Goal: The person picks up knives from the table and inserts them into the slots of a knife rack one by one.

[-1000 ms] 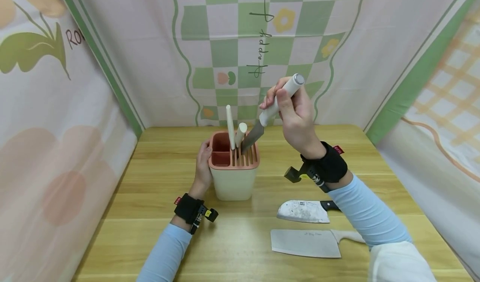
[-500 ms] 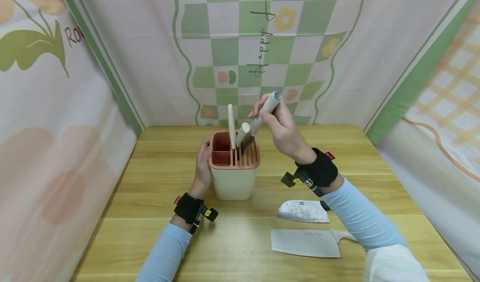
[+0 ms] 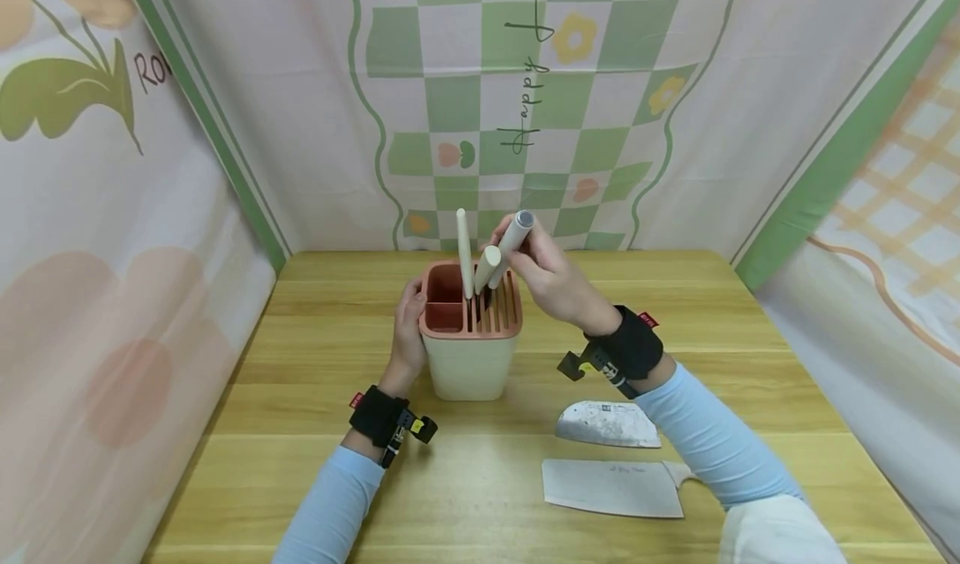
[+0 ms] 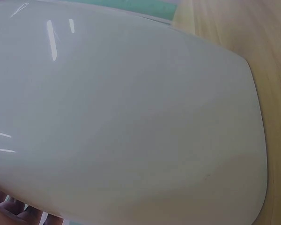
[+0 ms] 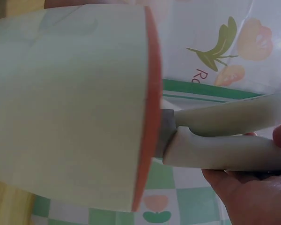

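Note:
A cream knife holder (image 3: 472,372) with a salmon slotted top stands on the table. My left hand (image 3: 408,331) holds it from its left side; several fingertips (image 4: 30,213) show past its edge in the left wrist view. With my right hand (image 3: 547,277) I grip the pale handle of a knife (image 3: 513,239), whose blade is mostly down in a slot. Two other cream-handled knives, a slim-handled knife (image 3: 464,252) and a thicker-handled knife (image 3: 487,268), stand in slots just left of it. In the right wrist view a short stretch of metal blade (image 5: 166,131) shows above the rim.
A spotted kitchen knife (image 3: 607,424) lies right of the holder, its handle hidden behind my right forearm. Nearer lies a cleaver (image 3: 611,487) with a pale handle. Patterned cloth (image 3: 517,89) hangs behind the wooden table (image 3: 330,297).
My right hand has moved down and left, and the knife it grips has sunk deeper into the slot and now stands steeper. My left hand and the holder have stayed put.

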`<state>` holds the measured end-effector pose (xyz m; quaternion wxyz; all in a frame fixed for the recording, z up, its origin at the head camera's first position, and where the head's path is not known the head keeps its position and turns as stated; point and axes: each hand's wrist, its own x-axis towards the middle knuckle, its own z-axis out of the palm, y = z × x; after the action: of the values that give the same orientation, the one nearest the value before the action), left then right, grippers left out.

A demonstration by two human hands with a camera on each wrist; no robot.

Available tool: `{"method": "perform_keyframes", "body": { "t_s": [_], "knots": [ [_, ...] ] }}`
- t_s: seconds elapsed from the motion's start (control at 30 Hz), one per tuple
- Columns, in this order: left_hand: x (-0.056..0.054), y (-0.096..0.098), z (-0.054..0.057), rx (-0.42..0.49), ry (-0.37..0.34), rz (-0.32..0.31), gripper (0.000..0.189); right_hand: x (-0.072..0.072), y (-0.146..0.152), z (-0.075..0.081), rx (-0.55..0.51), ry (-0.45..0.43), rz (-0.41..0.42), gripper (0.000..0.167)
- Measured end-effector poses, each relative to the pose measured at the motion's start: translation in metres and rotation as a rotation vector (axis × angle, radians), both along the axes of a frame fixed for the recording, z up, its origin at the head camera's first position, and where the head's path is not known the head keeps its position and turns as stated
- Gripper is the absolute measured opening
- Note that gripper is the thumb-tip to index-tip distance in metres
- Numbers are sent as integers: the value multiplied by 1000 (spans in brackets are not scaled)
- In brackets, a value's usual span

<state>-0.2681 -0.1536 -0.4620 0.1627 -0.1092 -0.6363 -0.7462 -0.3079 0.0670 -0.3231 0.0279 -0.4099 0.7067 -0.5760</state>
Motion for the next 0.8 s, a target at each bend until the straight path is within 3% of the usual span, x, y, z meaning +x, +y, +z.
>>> {"method": "perform_keyframes", "body": {
  "t_s": [0.3, 0.8],
  "knots": [
    [-1, 0, -1, 12, 13, -7, 64, -4, -1, -16, 11, 18, 32, 29],
    [-1, 3, -1, 16, -1, 4, 63, 0, 10, -15, 39, -15, 36, 56]
  ]
}}
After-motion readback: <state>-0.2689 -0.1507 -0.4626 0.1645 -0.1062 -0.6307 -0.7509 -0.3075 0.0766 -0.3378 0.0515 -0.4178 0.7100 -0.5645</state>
